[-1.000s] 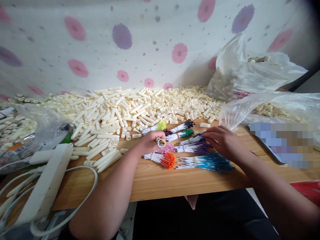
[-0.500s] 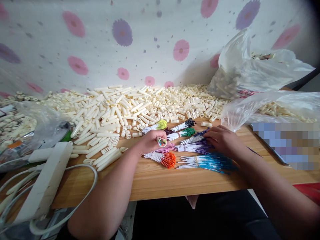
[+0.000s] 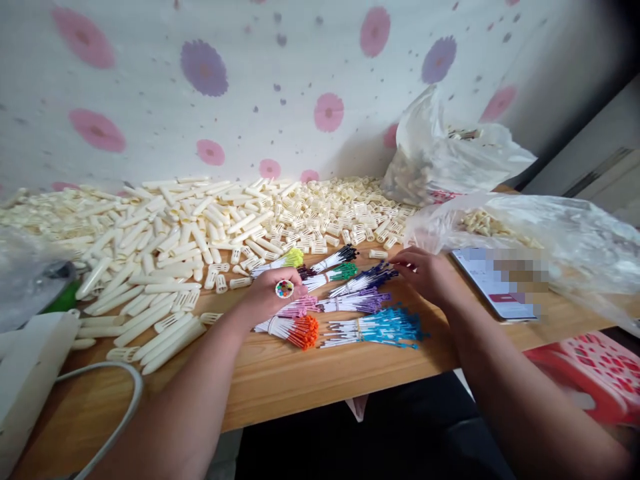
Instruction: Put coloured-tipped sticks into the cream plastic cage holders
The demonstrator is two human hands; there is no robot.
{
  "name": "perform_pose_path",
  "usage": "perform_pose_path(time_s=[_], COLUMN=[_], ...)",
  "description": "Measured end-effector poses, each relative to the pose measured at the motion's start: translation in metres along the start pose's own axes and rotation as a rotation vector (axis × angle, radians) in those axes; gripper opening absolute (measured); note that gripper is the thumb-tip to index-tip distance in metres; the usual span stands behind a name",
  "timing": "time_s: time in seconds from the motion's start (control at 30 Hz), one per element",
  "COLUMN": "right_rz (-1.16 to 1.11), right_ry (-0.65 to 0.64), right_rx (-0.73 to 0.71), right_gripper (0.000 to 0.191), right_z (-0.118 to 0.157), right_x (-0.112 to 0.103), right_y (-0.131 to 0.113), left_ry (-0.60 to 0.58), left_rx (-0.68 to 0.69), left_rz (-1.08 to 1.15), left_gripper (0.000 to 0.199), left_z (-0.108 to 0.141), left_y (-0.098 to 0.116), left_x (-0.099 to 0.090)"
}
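Note:
My left hand [image 3: 273,293] is closed around a cream pen barrel [image 3: 284,281], its open end turned toward me and showing several coloured tips inside. Below it on the table are a pink refill bundle [image 3: 297,307] and an orange-tipped one [image 3: 290,331]. My right hand [image 3: 425,272] has bent fingers, with thumb and index close together at the tips of the dark blue refill bundle [image 3: 363,280]; what they pinch, if anything, is too small to make out. Nearby lie purple [image 3: 355,301], light blue [image 3: 375,328], green [image 3: 333,275], black [image 3: 336,259] and yellow [image 3: 280,260] bundles.
A big heap of cream barrels and slotted pieces [image 3: 200,227] covers the table's back and left. Plastic bags [image 3: 450,160] stand at the back right, with a phone [image 3: 493,283] before them. A white power strip [image 3: 35,373] and its cable [image 3: 133,407] occupy the left front.
The view has turned to the right, so everything sits further left. My right hand has drawn back from over the purple and dark blue bundles to their tips. My left hand still holds the barrel.

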State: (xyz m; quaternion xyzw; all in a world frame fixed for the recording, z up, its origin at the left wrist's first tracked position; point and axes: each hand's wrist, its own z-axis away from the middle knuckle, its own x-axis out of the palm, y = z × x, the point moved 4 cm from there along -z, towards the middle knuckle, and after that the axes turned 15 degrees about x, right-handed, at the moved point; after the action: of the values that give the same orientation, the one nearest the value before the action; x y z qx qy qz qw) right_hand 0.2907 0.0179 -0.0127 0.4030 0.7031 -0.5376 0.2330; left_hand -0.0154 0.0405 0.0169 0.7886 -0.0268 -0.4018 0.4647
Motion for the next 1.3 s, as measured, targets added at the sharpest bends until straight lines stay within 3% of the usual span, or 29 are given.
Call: perform_pose_path(time_s=[0.33, 0.57, 0.73, 0.83, 0.97, 1.1, 1.3], right_rz=[0.201, 0.24, 0.219, 0.211, 0.128, 0.045, 0.036], right_ry=[-0.234, -0.232, -0.237, -0.203, -0.11, 0.002, -0.069], right_rx=[-0.178, -0.137, -0.097, -0.084, -0.076, -0.047, -0.098], right_gripper=[0.024, 0.026, 0.02, 0.016, 0.016, 0.018, 0.021], right_z=[0.004, 0.003, 0.004, 0.004, 0.005, 0.004, 0.005], right_x=[0.019, 0.027, 0.026, 0.024, 0.015, 0.003, 0.008], right_y=[-0.011, -0.011, -0.015, -0.018, -0.016, -0.008, -0.015], left_ry=[-0.032, -0.134, -0.236, -0.305, -0.302, -0.294, -0.237], left_rx=[-0.08, -0.015, 0.125, 0.187, 0.244, 0.235, 0.119], left_rz=[0.127, 0.203, 0.148, 0.076, -0.006, -0.015, 0.061], left_gripper=[0.02, 0.021, 0.016, 0.014, 0.015, 0.018, 0.015], left_z=[-0.01, -0.025, -0.045, -0.055, -0.06, -0.057, -0.051], left_y=[0.02, 0.029, 0.039, 0.036, 0.028, 0.024, 0.024], left_x=[0.017, 0.031, 0.046, 0.06, 0.071, 0.071, 0.058])
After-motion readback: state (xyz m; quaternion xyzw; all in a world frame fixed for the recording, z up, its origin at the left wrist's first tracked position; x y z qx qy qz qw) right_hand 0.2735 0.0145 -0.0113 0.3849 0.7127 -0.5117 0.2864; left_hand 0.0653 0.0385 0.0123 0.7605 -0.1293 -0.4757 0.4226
